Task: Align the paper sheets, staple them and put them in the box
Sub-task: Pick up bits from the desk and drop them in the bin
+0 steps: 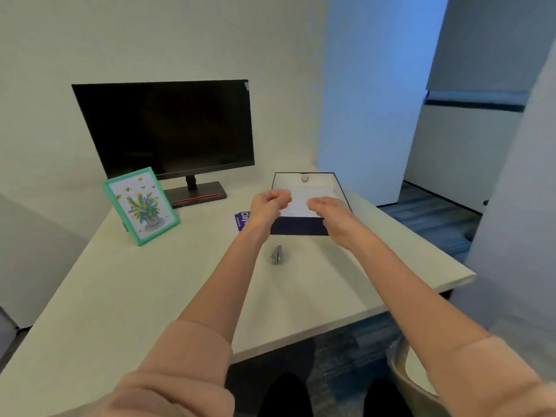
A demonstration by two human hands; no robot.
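The white paper sheets [298, 203] hang over the open dark blue box [301, 227] at the far side of the desk. My left hand [268, 206] is curled on the sheets' left edge. My right hand [330, 210] grips their right edge. Whether the sheets touch the box floor is not clear. The box's white inside and a small round thing [304, 179] at its back show behind the sheets. A small grey stapler [277, 254] lies on the desk just in front of the box, between my forearms.
A black monitor [168, 127] stands at the back left, with a teal-framed flower picture [141, 206] in front of it. A purple packet [241, 220] lies left of the box. The white desk [150, 281] ends at right, and a chair [412, 371] sits near its front edge.
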